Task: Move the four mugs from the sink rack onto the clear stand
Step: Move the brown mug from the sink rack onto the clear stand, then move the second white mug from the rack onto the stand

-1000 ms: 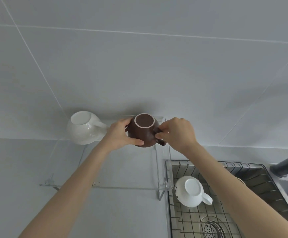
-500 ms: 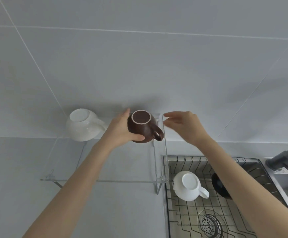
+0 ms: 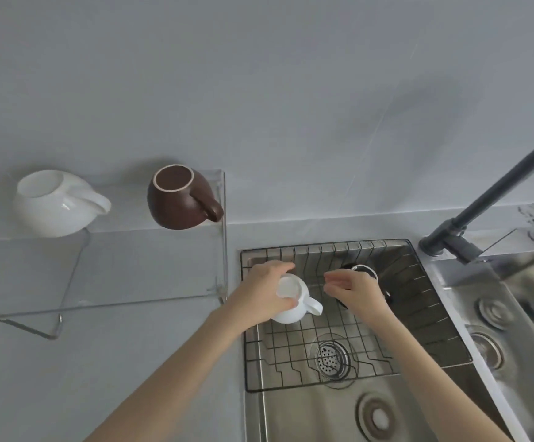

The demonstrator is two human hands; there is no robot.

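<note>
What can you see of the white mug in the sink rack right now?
The white mug is glossy, rounded and looks ceramic. It sits upside down, base up, at the wire rack's back left, loop handle pointing right. The left hand wraps its body; the right hand is beside it, not touching.

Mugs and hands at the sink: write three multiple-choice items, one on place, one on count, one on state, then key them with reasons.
1. Where does the brown mug sit?
A. on the clear stand
B. in the sink rack
C. under the faucet

2. How many mugs are on the stand?
A. one
B. two
C. four

3. What is the left hand doing?
A. resting on the counter
B. gripping the white mug in the rack
C. turning the faucet

Answers:
1 A: it sits upside down at the stand's back right.
2 B: a white one and the brown one.
3 B: its fingers wrap that mug's body.
</note>
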